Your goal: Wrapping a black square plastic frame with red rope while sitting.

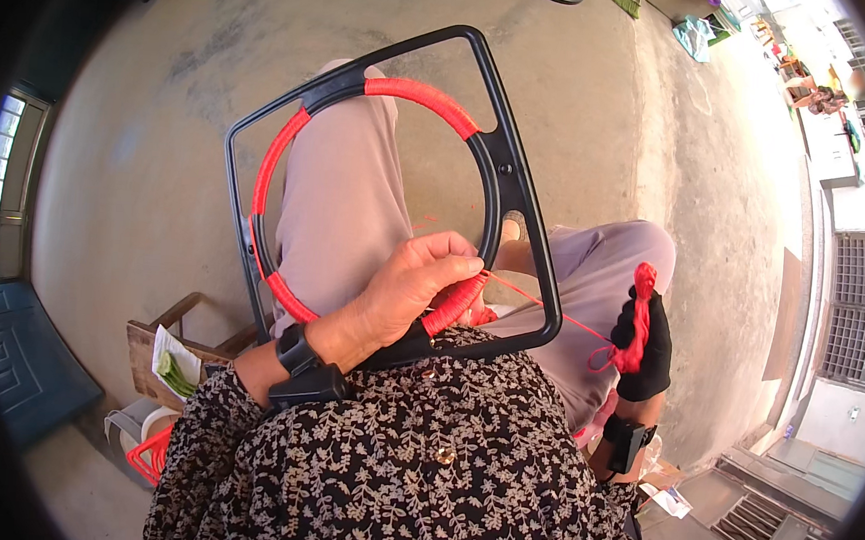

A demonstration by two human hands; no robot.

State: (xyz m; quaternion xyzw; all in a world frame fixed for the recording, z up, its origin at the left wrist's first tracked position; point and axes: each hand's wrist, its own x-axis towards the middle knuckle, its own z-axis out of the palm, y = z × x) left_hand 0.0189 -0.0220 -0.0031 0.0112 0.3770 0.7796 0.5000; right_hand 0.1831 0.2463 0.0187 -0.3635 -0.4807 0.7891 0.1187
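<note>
A black frame (487, 63) with rounded corners and a round inner ring leans on my lap. Red cord wrapping (427, 94) covers several stretches of that ring; black shows between them. My left hand (417, 279) is bare and closed on the ring at its lower right, thumb pressed beside the end of a wrapped stretch. From there a thin red strand (579, 325) runs taut to the right. Out at the right, my right hand (645, 345), in a black glove, grips a bundle of red cord (640, 320), with a small loop hanging beside it.
A low wooden stool or chair (159, 376) stands at my left, with green pods on white paper (177, 365). Below it is a red plastic basket (149, 454). A blue door (30, 362) is at far left. Barred windows (856, 310) line the right.
</note>
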